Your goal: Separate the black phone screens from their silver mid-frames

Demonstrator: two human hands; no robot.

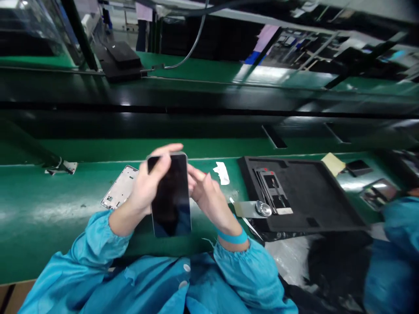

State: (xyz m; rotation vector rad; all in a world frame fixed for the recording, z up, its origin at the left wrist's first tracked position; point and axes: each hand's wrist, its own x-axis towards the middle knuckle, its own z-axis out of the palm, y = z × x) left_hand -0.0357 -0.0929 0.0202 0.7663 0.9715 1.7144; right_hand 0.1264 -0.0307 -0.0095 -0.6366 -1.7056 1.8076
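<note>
A smartphone with a dark, glossy screen facing up is held over the green bench. My left hand grips it from the left, thumb across the upper screen and fingers behind the top edge. At its right edge is my right hand, fingers bent and close together. A tiny red bit shows by the right fingertips; what it belongs to is too small to tell. A white phone frame with small cutouts lies on the bench, partly behind my left hand. Right of my hands lies a torn white paper piece.
A black foam tray on the right holds flat phone parts. A round metal object sits at its near left edge. Beyond are yellow paper and a dark flat block. A co-worker's blue sleeve is at far right.
</note>
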